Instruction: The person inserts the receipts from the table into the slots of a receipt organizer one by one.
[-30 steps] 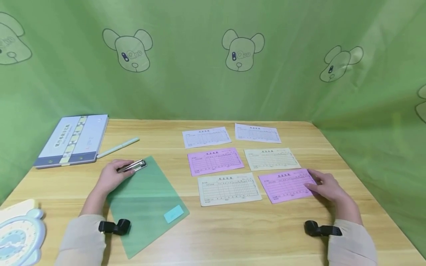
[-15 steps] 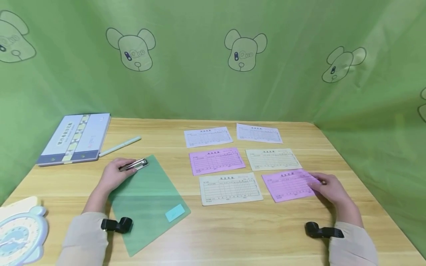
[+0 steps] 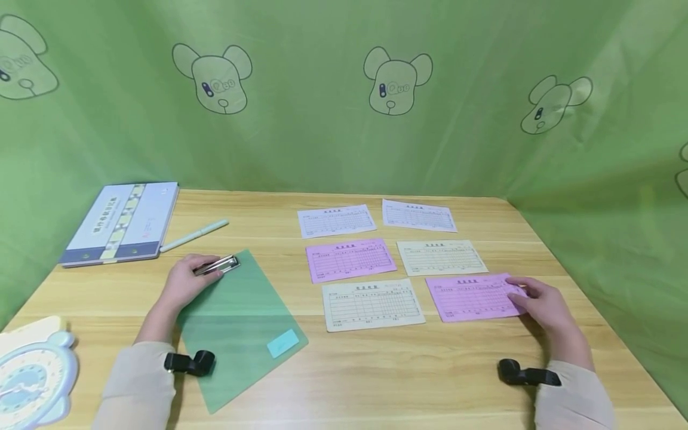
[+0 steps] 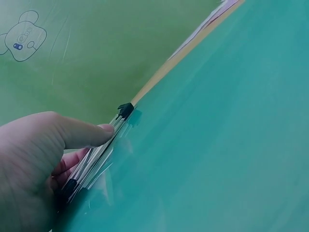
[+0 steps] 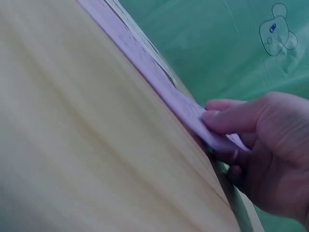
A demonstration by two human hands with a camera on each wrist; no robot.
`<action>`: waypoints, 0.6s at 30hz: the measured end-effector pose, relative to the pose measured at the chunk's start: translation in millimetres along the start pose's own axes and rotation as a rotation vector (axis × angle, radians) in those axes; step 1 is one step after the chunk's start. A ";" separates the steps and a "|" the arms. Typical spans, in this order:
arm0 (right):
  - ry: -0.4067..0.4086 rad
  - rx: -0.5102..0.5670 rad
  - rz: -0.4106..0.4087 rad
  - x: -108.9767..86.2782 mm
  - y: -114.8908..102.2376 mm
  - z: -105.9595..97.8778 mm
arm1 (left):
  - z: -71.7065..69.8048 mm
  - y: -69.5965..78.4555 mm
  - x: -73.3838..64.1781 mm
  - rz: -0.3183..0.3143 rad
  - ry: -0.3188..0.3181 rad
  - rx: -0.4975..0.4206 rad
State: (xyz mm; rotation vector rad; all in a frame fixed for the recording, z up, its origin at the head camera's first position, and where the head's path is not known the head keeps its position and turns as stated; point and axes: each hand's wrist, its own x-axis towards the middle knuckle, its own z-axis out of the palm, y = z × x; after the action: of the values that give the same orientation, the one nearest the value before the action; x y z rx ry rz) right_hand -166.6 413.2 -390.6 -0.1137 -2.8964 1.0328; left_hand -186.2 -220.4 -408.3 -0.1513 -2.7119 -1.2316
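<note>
At the upper left corner of a green translucent clipboard, my left hand grips the metal clip. In the left wrist view the thumb lies on this clip and the fingers curl behind it. My right hand pinches the right edge of a pink printed form slip. The right wrist view shows thumb above and fingers under the slip's bent corner. Around it lie a pale green slip behind, another pale green slip to the left, and a second pink slip.
Two white slips form the back row. A blue-and-white notebook and a light green pen lie at the back left. A toy clock sits front left. A green curtain stands behind the table.
My right hand has shifted slightly right, drawing the pink slip with it, and the slip now lies straighter, farther from the front pale green one. My left hand keeps its grip on the clip.
</note>
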 end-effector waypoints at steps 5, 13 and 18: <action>-0.101 0.534 0.096 -6.3 12.6 -12.2 | 1.7 -1.1 0.7 0.010 0.018 0.020; -0.194 0.904 -0.050 -10.4 11.6 -25.6 | 4.2 0.7 0.1 0.047 0.058 0.046; -0.223 0.985 -0.047 0.0 -8.4 -19.7 | 6.6 -0.2 0.3 0.064 0.079 0.063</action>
State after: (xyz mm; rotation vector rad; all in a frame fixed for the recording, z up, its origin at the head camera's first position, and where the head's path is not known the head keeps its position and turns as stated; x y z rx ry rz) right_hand -165.3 419.1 -370.1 0.1299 -2.1682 2.3992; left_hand -187.2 -215.5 -412.7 -0.1769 -2.6525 -1.1098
